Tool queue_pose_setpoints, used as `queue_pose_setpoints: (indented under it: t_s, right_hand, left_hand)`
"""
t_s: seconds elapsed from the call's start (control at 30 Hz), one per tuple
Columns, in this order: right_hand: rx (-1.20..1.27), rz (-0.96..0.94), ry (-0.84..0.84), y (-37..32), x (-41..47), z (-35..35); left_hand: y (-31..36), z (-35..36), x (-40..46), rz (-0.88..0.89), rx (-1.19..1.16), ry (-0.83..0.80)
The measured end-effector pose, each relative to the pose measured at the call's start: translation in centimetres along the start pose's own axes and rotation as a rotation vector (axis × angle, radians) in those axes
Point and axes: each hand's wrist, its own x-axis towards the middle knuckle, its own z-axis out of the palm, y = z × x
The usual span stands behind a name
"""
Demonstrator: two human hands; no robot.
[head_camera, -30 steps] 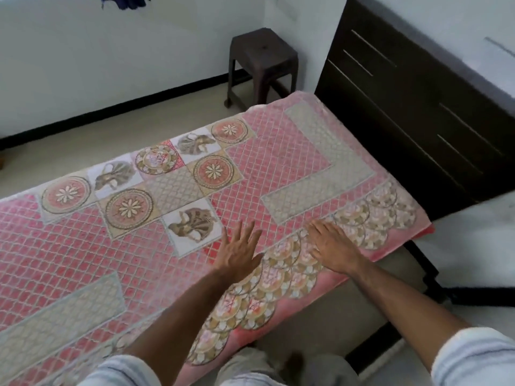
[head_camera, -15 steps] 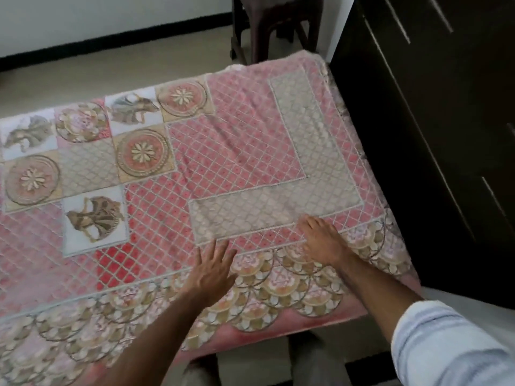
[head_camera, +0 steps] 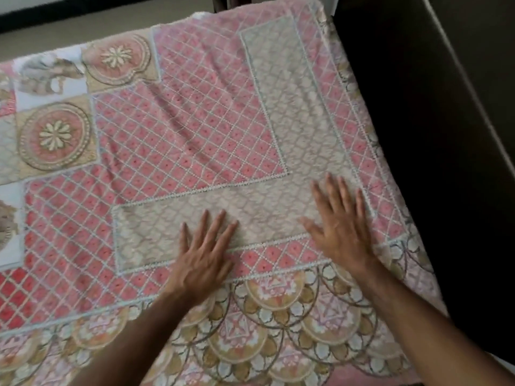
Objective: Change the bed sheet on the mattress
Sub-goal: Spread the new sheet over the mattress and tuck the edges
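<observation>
A pink and beige patterned bed sheet (head_camera: 195, 129) lies spread over the mattress, with a few soft creases in the pink lattice area. My left hand (head_camera: 203, 254) lies flat on the sheet, fingers straight and spread, near the beige L-shaped band. My right hand (head_camera: 340, 227) also presses flat on the sheet, fingers spread, closer to the right edge of the bed. Neither hand holds anything. The mattress itself is hidden under the sheet.
A dark headboard (head_camera: 432, 135) stands right against the bed's right side. Beige floor (head_camera: 83, 26) runs along the far side of the bed. The legs of a dark stool (head_camera: 231, 1) show at the top edge.
Both hands have slid forward across the sheet, away from the scalloped border onto the beige band. The view has tipped down and moved closer to the bed.
</observation>
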Motion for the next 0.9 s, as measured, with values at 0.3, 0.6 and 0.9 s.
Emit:
queue_pose_setpoints:
  t_s: [0.3, 0.6, 0.9]
  right_hand:
    - [0.244, 0.316, -0.134, 7.0, 11.1, -3.7]
    - [0.303, 0.393, 0.283, 6.7, 16.0, -3.7]
    - [0.199, 0.374, 0.259, 7.9, 15.2, -3.3]
  left_hand:
    - [0.5, -7.4, 12.0, -0.139, -0.087, -0.018]
    - [-0.8, -5.4, 14.7, -0.118, -0.077, 0.099]
    - [-0.3, -6.5, 17.5, -0.074, -0.071, 0.169]
